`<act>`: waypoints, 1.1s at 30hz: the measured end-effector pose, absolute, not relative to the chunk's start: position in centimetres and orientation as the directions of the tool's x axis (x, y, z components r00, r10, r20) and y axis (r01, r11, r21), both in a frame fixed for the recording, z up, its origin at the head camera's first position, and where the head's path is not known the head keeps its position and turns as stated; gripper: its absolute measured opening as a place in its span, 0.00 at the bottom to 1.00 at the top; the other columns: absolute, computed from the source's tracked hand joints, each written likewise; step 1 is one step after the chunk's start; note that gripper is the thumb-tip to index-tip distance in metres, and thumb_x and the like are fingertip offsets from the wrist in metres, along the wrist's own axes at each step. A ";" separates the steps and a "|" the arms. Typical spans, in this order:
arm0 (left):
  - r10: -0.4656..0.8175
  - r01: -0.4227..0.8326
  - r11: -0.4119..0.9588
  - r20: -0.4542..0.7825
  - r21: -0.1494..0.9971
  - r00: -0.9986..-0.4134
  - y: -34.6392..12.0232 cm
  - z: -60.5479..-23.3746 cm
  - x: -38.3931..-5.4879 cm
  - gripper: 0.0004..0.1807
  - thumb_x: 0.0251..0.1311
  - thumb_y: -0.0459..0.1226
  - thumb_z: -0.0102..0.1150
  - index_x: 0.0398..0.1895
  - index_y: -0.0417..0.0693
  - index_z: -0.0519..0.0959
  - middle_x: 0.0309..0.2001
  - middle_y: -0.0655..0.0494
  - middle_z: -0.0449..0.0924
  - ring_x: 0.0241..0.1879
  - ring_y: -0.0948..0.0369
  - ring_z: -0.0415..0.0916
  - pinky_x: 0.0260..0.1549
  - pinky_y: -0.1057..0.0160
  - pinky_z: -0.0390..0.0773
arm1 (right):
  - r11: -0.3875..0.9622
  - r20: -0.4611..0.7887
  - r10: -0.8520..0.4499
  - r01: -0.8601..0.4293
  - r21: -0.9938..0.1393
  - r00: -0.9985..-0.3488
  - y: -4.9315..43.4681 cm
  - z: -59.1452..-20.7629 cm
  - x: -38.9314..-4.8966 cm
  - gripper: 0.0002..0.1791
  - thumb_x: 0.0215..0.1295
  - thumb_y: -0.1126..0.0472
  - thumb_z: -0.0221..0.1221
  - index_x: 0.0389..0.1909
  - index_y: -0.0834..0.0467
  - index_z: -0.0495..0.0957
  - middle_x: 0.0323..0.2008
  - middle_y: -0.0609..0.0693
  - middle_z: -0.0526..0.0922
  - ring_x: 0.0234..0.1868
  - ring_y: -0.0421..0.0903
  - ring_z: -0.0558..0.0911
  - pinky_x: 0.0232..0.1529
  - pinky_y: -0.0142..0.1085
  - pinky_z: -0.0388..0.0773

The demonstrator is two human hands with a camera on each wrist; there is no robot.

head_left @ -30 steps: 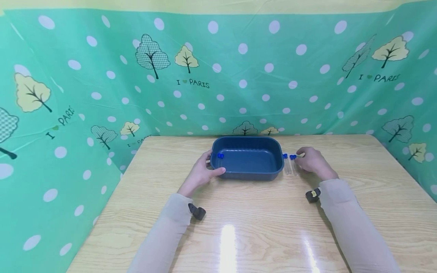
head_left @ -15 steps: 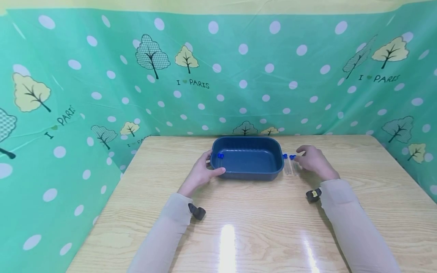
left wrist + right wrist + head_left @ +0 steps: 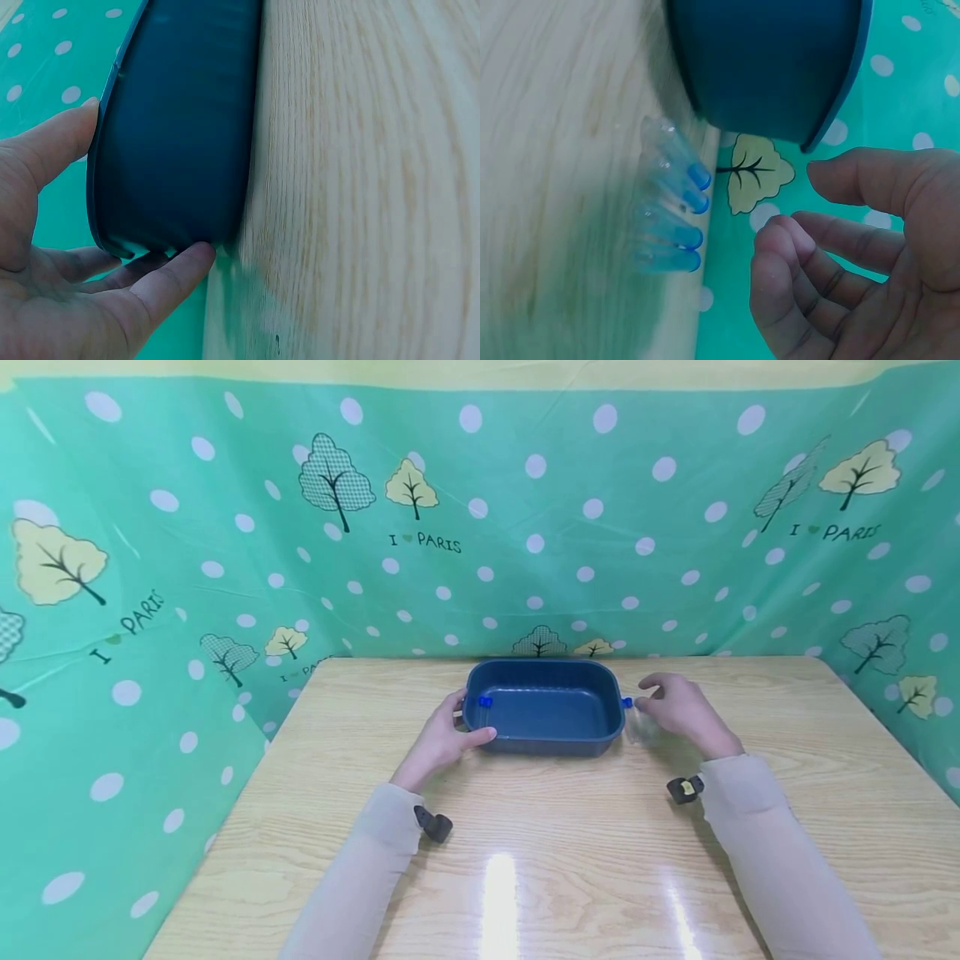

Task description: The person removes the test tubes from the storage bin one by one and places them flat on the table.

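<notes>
My left hand holds the left end of a dark blue plastic basin. Its thumb lies on the rim and its fingers touch the end wall, as the left wrist view shows. Inside the basin, at the left, lie clear tubes with blue caps. To the right of the basin, several more clear blue-capped tubes lie side by side on the table. My right hand hovers beside these tubes, fingers loosely bent and thumb apart, with nothing between them. In the head view it hides part of them.
The wooden table has a polka-dot green cloth hanging behind it and at its sides. The basin stands near the table's back edge. A small black camera is strapped to each wrist.
My right hand has shifted slightly left and farther back, and now covers caps that showed before. The left hand and the basin have stayed put.
</notes>
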State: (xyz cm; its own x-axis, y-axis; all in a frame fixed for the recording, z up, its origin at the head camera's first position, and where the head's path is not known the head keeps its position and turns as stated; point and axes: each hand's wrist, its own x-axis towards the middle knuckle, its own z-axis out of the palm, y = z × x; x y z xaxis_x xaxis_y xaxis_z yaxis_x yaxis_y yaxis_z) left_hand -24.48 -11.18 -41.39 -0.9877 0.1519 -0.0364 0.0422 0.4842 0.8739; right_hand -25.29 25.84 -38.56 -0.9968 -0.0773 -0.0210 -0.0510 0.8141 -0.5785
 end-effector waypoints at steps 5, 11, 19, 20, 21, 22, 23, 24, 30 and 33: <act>0.151 0.045 0.490 -0.033 0.870 -0.988 -11.1 -41.3 -24.5 0.51 0.47 0.46 0.74 0.73 0.50 0.55 0.67 0.46 0.63 0.63 0.47 0.66 0.59 0.48 0.68 | 0.814 -0.017 -0.074 -0.050 -0.578 -0.997 25.2 -38.1 -25.0 0.25 0.68 0.56 0.54 0.60 0.68 0.69 0.42 0.64 0.79 0.38 0.53 0.79 0.33 0.40 0.77; 0.152 0.045 0.494 -0.036 0.868 -0.988 -11.1 -41.3 -24.5 0.51 0.47 0.46 0.74 0.73 0.50 0.55 0.67 0.45 0.63 0.63 0.47 0.65 0.60 0.48 0.68 | 0.809 0.018 -0.079 -0.075 -0.583 -0.997 24.7 -37.9 -24.7 0.24 0.68 0.57 0.54 0.59 0.68 0.69 0.40 0.63 0.80 0.35 0.53 0.79 0.31 0.40 0.77; 0.155 0.040 0.489 -0.041 0.872 -0.987 -11.1 -41.3 -24.5 0.52 0.47 0.46 0.74 0.73 0.50 0.55 0.68 0.46 0.62 0.64 0.47 0.65 0.60 0.48 0.68 | 0.817 0.045 -0.068 -0.081 -0.571 -0.997 24.4 -37.9 -24.7 0.23 0.68 0.57 0.53 0.58 0.67 0.70 0.38 0.61 0.81 0.33 0.52 0.78 0.29 0.39 0.76; 0.154 0.039 0.489 -0.042 0.871 -0.987 -11.0 -41.3 -24.5 0.52 0.47 0.46 0.74 0.73 0.50 0.55 0.68 0.46 0.62 0.64 0.47 0.65 0.60 0.48 0.68 | 0.817 0.051 -0.069 -0.085 -0.570 -0.996 24.4 -37.8 -24.6 0.23 0.68 0.57 0.53 0.58 0.67 0.71 0.37 0.60 0.81 0.32 0.51 0.78 0.29 0.39 0.75; 0.153 0.038 0.490 -0.043 0.871 -0.987 -11.0 -41.3 -24.5 0.52 0.47 0.46 0.74 0.73 0.50 0.55 0.68 0.46 0.62 0.64 0.47 0.65 0.60 0.48 0.68 | 0.816 0.057 -0.070 -0.090 -0.570 -0.996 24.4 -37.8 -24.6 0.23 0.68 0.57 0.54 0.58 0.67 0.71 0.37 0.60 0.81 0.32 0.51 0.78 0.29 0.38 0.75; 0.154 0.040 0.491 -0.042 0.870 -0.987 -11.0 -41.3 -24.5 0.52 0.47 0.47 0.74 0.73 0.50 0.55 0.68 0.46 0.62 0.63 0.47 0.65 0.60 0.48 0.68 | 0.816 0.064 -0.071 -0.095 -0.570 -0.995 24.3 -37.8 -24.6 0.23 0.68 0.57 0.54 0.58 0.67 0.71 0.37 0.60 0.81 0.31 0.50 0.78 0.28 0.38 0.75; 0.153 0.039 0.491 -0.042 0.870 -0.987 -11.0 -41.3 -24.5 0.52 0.47 0.46 0.74 0.73 0.50 0.55 0.68 0.45 0.62 0.63 0.47 0.65 0.60 0.48 0.68 | 0.815 0.074 -0.073 -0.102 -0.570 -0.995 24.2 -37.8 -24.6 0.23 0.67 0.57 0.54 0.57 0.67 0.72 0.36 0.59 0.81 0.31 0.50 0.78 0.28 0.38 0.75; 0.153 0.039 0.491 -0.041 0.870 -0.987 -11.0 -41.3 -24.5 0.52 0.47 0.46 0.74 0.73 0.50 0.55 0.68 0.45 0.62 0.63 0.47 0.65 0.59 0.48 0.69 | 0.814 0.085 -0.075 -0.110 -0.571 -0.994 24.1 -37.8 -24.6 0.22 0.67 0.57 0.54 0.57 0.67 0.72 0.36 0.59 0.81 0.30 0.50 0.77 0.28 0.38 0.74; 0.149 0.039 0.491 -0.040 0.870 -0.988 -11.1 -41.4 -24.5 0.51 0.47 0.46 0.74 0.73 0.50 0.55 0.68 0.45 0.62 0.63 0.47 0.65 0.58 0.49 0.71 | 0.807 0.147 -0.084 -0.154 -0.571 -0.986 23.6 -37.9 -24.5 0.21 0.66 0.59 0.54 0.55 0.67 0.74 0.32 0.57 0.81 0.27 0.48 0.76 0.26 0.37 0.73; 0.150 0.038 0.495 -0.042 0.868 -0.988 -11.2 -41.4 -24.5 0.51 0.47 0.46 0.73 0.73 0.50 0.55 0.68 0.46 0.62 0.64 0.47 0.65 0.58 0.48 0.70 | 0.806 0.173 -0.088 -0.172 -0.567 -0.981 23.3 -37.9 -24.5 0.20 0.66 0.59 0.54 0.55 0.67 0.74 0.30 0.56 0.81 0.25 0.48 0.76 0.25 0.37 0.72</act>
